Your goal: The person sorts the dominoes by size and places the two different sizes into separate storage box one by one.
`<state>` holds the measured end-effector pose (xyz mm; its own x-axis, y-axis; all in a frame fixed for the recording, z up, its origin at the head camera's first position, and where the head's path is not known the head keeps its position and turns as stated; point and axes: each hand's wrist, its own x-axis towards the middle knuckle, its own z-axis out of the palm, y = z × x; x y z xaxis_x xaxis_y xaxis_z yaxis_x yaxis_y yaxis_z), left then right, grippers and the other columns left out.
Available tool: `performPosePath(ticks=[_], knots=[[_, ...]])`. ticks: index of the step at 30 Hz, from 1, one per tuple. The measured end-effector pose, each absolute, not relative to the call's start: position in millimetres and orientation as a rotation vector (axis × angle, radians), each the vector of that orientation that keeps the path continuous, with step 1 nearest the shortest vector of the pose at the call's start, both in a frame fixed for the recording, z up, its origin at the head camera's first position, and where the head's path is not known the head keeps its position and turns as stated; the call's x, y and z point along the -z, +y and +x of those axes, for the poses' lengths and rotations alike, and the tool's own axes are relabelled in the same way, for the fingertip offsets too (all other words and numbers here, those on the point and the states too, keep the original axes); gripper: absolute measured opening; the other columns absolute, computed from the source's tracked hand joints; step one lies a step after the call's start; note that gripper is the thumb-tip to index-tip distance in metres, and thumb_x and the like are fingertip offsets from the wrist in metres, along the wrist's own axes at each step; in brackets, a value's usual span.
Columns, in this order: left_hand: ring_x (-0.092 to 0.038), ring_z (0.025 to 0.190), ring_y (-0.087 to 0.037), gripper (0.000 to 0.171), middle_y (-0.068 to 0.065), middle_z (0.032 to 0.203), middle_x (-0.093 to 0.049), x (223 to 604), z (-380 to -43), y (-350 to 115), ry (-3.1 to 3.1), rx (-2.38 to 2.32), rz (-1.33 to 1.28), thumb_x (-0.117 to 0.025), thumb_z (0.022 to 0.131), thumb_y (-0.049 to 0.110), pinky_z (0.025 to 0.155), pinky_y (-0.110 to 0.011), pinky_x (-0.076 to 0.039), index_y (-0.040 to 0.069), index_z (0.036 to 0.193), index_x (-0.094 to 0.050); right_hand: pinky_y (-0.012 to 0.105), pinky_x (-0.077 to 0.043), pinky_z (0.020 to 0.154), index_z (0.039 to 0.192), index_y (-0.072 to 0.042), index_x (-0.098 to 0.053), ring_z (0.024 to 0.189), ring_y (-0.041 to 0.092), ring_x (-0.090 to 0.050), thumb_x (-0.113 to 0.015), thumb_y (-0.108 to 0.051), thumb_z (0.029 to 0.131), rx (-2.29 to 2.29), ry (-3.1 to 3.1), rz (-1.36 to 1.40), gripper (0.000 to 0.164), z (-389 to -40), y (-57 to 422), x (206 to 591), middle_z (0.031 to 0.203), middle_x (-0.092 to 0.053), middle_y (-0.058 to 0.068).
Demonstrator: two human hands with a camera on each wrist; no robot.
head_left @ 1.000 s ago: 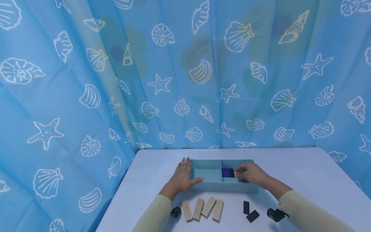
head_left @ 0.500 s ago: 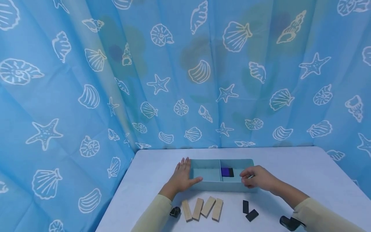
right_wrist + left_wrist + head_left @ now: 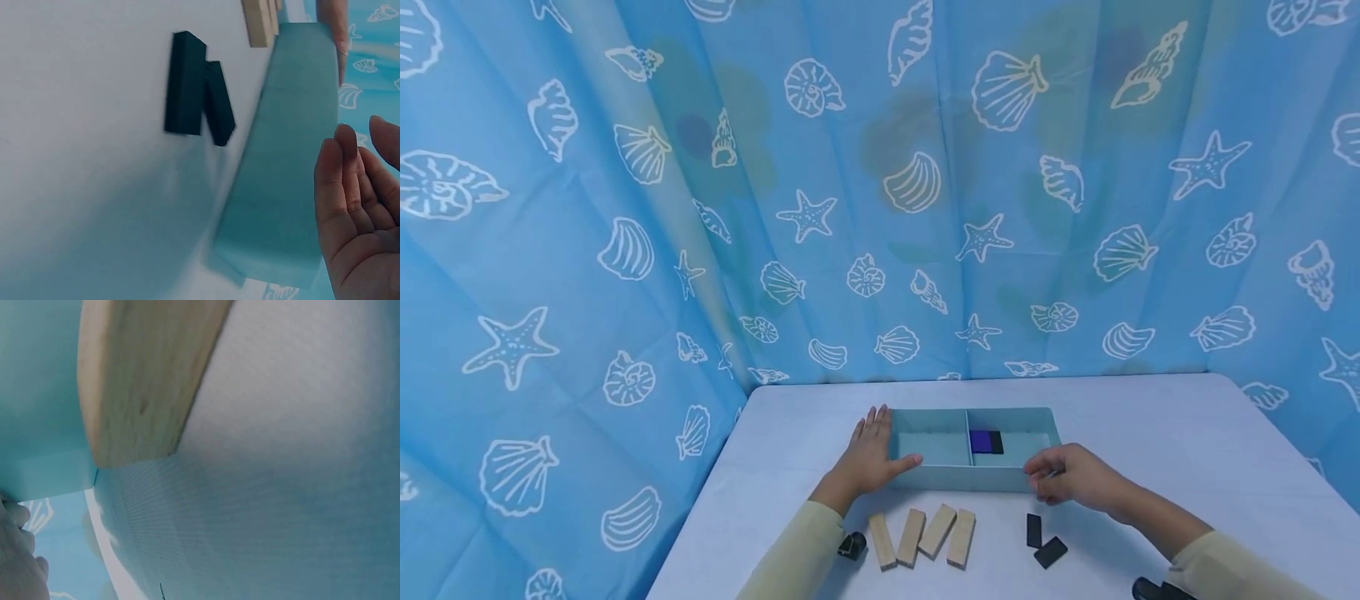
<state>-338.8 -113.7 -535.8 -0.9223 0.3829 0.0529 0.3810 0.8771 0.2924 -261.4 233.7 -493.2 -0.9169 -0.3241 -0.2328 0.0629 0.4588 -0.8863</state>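
Observation:
A light teal box (image 3: 955, 479) with two compartments stands on the table. My left hand (image 3: 868, 457) rests with spread fingers on its left end, the thumb over the front rim. In the right compartment, against the divider, lie a purple piece (image 3: 980, 442) and a black piece (image 3: 997, 442) side by side. Just off the front right corner of the box is my right hand (image 3: 1078, 475); its fingers are loosely bent around nothing, as the right wrist view shows too. Below it on the table lie two black rectangular blocks, one upright-pointing (image 3: 1033, 530) and one slanted (image 3: 1050, 552).
Several plain wooden blocks (image 3: 912, 537) lie in a loose row before the box. Black wrist devices show under the left sleeve (image 3: 852, 546) and right sleeve (image 3: 1153, 589). A blue shell-patterned curtain (image 3: 880, 208) hangs behind the white table (image 3: 1138, 417).
My right hand has come out of the right compartment, moving right and toward me past the box's front rim. The left hand keeps its place; the purple and black pieces stay put.

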Motion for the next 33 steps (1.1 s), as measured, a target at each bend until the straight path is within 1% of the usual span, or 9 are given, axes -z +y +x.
performPosePath(ticks=[2, 6, 11, 15, 18, 22, 29, 33], knots=[[-0.001, 0.147, -0.029, 0.105, -0.015, 0.161, -0.01, 537, -339, -114, 3.043, -0.472, 0.618, -0.046, 0.087, 0.073, 0.117, -0.049, -0.005, 0.0, 0.155, -0.012, 0.04, -0.057, 0.075, 0.119, 0.007, -0.063, 0.086, 0.028, -0.066, -0.068, -0.006, 0.088, 1.453, 2.322, -0.22, 0.034, -259, 233, 497, 0.098, -0.065, 0.012], [-0.002, 0.147, -0.028, 0.105, -0.014, 0.161, -0.011, 537, -339, -113, 3.046, -0.476, 0.616, -0.046, 0.087, 0.073, 0.117, -0.048, -0.005, 0.0, 0.155, -0.012, 0.039, -0.057, 0.073, 0.117, 0.007, -0.064, 0.083, 0.024, -0.065, -0.069, -0.004, 0.087, 1.429, 2.346, -0.162, 0.032, -256, 230, 503, 0.096, -0.065, 0.011], [-0.002, 0.148, -0.028, 0.105, -0.014, 0.161, -0.011, 535, -338, -113, 3.038, -0.491, 0.603, -0.045, 0.087, 0.074, 0.117, -0.048, -0.005, 0.0, 0.155, -0.012, 0.037, -0.057, 0.07, 0.113, 0.003, -0.067, 0.08, 0.021, -0.064, -0.071, -0.002, 0.084, 1.334, 2.409, -0.064, 0.03, -253, 224, 510, 0.09, -0.064, 0.007], [-0.003, 0.147, -0.029, 0.105, -0.016, 0.161, -0.013, 534, -338, -114, 3.039, -0.498, 0.615, -0.046, 0.087, 0.073, 0.117, -0.049, -0.006, -0.001, 0.154, -0.013, 0.035, -0.056, 0.068, 0.11, -0.002, -0.068, 0.077, 0.018, -0.062, -0.074, -0.005, 0.083, 1.234, 2.455, -0.046, 0.028, -251, 221, 519, 0.087, -0.063, 0.003], [-0.003, 0.147, -0.03, 0.105, -0.016, 0.16, -0.013, 534, -338, -114, 3.036, -0.498, 0.616, -0.047, 0.088, 0.072, 0.117, -0.049, -0.006, -0.001, 0.154, -0.013, 0.034, -0.056, 0.067, 0.109, -0.003, -0.069, 0.076, 0.016, -0.062, -0.076, -0.008, 0.082, 1.18, 2.488, -0.05, 0.028, -250, 220, 524, 0.086, -0.063, 0.001], [-0.002, 0.148, -0.028, 0.104, -0.014, 0.161, -0.012, 533, -337, -114, 3.03, -0.492, 0.605, -0.046, 0.088, 0.073, 0.117, -0.048, -0.006, 0.0, 0.155, -0.012, 0.034, -0.056, 0.067, 0.108, -0.003, -0.069, 0.076, 0.016, -0.062, -0.077, -0.009, 0.081, 1.145, 2.523, -0.058, 0.029, -249, 220, 527, 0.087, -0.064, 0.0], [-0.003, 0.147, -0.029, 0.104, -0.015, 0.161, -0.012, 533, -335, -114, 3.023, -0.507, 0.605, -0.047, 0.088, 0.072, 0.117, -0.048, -0.007, 0.0, 0.155, -0.013, 0.033, -0.054, 0.067, 0.107, -0.005, -0.07, 0.078, 0.015, -0.06, -0.08, -0.013, 0.078, 1.094, 2.545, -0.043, 0.032, -248, 220, 534, 0.089, -0.064, -0.001], [-0.003, 0.147, -0.029, 0.103, -0.015, 0.161, -0.012, 531, -335, -113, 3.025, -0.511, 0.605, -0.048, 0.088, 0.071, 0.117, -0.048, -0.007, 0.0, 0.155, -0.013, 0.033, -0.055, 0.066, 0.109, -0.004, -0.069, 0.078, 0.016, -0.061, -0.082, -0.015, 0.076, 1.063, 2.563, -0.044, 0.037, -247, 219, 535, 0.093, -0.064, 0.0]])
